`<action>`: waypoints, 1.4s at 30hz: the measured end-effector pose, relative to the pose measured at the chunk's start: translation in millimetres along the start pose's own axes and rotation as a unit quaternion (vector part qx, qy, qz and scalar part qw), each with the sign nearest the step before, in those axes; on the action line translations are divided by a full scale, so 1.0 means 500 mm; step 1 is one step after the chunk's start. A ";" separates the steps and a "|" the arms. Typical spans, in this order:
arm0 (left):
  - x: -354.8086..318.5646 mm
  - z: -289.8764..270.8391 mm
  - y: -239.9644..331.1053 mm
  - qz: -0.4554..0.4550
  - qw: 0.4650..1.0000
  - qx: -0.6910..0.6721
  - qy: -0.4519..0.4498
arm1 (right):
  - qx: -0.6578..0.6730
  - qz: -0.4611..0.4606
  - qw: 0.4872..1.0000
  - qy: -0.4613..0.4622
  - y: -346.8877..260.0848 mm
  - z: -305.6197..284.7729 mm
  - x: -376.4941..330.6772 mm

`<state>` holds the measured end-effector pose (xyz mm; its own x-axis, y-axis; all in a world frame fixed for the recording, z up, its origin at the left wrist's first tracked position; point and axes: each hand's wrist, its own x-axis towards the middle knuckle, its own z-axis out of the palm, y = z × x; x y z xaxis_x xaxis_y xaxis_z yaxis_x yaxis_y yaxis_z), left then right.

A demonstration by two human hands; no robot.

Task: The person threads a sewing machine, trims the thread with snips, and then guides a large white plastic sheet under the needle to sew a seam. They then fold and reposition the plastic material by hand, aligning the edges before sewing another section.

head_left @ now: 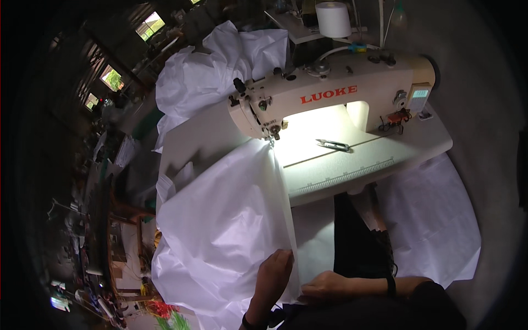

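Note:
A large sheet of thin white fabric (225, 214) hangs from the needle area of the sewing machine (330, 93) down toward my body. Its upper corner lies under the presser foot (271, 140). My left hand (276, 272) is closed on the fabric's right edge, fingers curled over it. Lower and to the right, my right hand (324, 285) has its fingers closed at the same edge near my lap; its fingertips are partly hidden. Thread snips (333, 145) lie on the lit machine bed, away from both hands.
More white fabric (220, 66) is heaped behind the machine, and another white piece (432, 220) hangs at the right. A white thread cone (333, 20) stands at the back. A small control panel (419, 99) sits on the machine's right end. Cluttered workshop furniture fills the left.

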<state>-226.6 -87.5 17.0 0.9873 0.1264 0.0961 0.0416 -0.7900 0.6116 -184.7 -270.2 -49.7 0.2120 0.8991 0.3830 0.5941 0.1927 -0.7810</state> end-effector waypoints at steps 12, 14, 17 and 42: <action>0.011 0.007 0.008 0.135 0.986 0.101 -0.021 | 0.487 0.292 0.761 0.314 0.146 -0.083 0.147; 0.019 0.014 0.005 0.145 0.979 0.137 -0.033 | 0.246 0.297 0.874 0.295 0.164 -0.101 0.179; 0.023 0.014 -0.001 0.167 0.976 0.126 -0.061 | -0.090 0.332 0.916 0.208 0.160 -0.122 0.206; 0.332 -0.030 -0.264 0.000 0.956 0.287 0.062 | -0.540 0.324 0.775 0.049 0.161 -0.048 0.235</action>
<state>-70.6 46.6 -35.9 0.9628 0.1693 0.2108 0.1546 -0.9844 0.0842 -93.5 -158.6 -56.1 0.7632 0.6261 0.1597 0.6311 -0.7753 0.0234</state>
